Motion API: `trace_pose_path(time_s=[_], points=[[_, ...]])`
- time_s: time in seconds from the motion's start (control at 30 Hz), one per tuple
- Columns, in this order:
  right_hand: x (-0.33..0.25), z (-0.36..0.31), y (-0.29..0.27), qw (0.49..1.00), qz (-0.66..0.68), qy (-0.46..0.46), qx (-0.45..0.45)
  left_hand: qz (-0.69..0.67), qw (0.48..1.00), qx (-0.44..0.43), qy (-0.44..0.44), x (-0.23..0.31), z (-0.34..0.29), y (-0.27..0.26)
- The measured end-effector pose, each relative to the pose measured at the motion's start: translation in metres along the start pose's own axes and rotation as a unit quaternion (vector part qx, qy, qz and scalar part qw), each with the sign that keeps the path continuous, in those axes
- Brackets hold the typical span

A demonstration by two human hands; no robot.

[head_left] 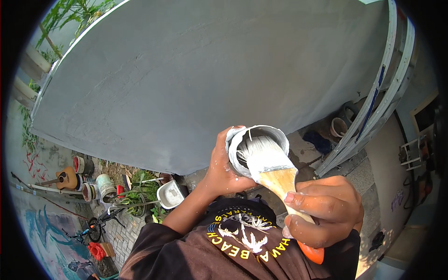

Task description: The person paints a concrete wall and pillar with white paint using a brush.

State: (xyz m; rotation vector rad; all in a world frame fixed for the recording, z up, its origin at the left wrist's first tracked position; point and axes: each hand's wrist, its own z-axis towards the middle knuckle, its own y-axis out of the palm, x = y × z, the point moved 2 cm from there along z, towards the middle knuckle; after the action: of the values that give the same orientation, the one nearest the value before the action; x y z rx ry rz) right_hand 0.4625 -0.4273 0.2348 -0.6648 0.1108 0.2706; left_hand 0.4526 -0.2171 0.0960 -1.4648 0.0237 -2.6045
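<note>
My left hand (224, 168) is wrapped round the side of a paint pot (234, 140), whose rim is smeared with white paint. In front of my chest, my right hand (326, 211) grips the wooden handle of a wide paintbrush (276, 181), with its orange end sticking out below my fingers. The white-coated bristles reach into the mouth of the pot, touching or close to its inner wall; I cannot tell which. Specks of white paint dot both hands. Beyond the pot rises a large grey wall (200, 88).
To the right leans a metal ladder (373, 109), with a bucket (339, 127) behind it. At lower left are a white basin (171, 194), paint buckets (106, 185), a guitar (68, 178), potted plants (144, 189) and a bicycle (95, 228).
</note>
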Motion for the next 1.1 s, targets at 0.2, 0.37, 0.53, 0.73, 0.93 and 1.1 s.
trace_pose_path(time_s=[0.2, 0.37, 0.53, 0.73, 0.93, 1.1], points=[[0.010, 0.002, 0.002, 0.995, -0.050, 0.057, -0.057, 0.012, 0.999, -0.031, 0.030, 0.010, 0.010, 0.013], [-0.007, -0.004, -0.007, 0.996, -0.090, 0.004, -0.024, 0.014, 1.000, -0.004, 0.012, 0.009, 0.009, 0.013], [-0.012, -0.004, -0.006, 0.999, -0.037, 0.011, 0.004, 0.025, 0.999, 0.000, 0.026, 0.006, 0.005, 0.007], [-0.008, 0.000, -0.001, 0.989, -0.134, 0.065, -0.020, 0.027, 0.999, 0.008, 0.032, 0.017, 0.010, 0.021], [-0.021, 0.003, -0.005, 0.990, -0.103, 0.051, 0.080, 0.085, 0.995, 0.035, 0.048, 0.023, 0.007, 0.016], [-0.022, 0.003, 0.004, 0.985, -0.124, 0.119, 0.016, 0.095, 0.989, 0.046, 0.103, 0.015, 0.003, 0.023]])
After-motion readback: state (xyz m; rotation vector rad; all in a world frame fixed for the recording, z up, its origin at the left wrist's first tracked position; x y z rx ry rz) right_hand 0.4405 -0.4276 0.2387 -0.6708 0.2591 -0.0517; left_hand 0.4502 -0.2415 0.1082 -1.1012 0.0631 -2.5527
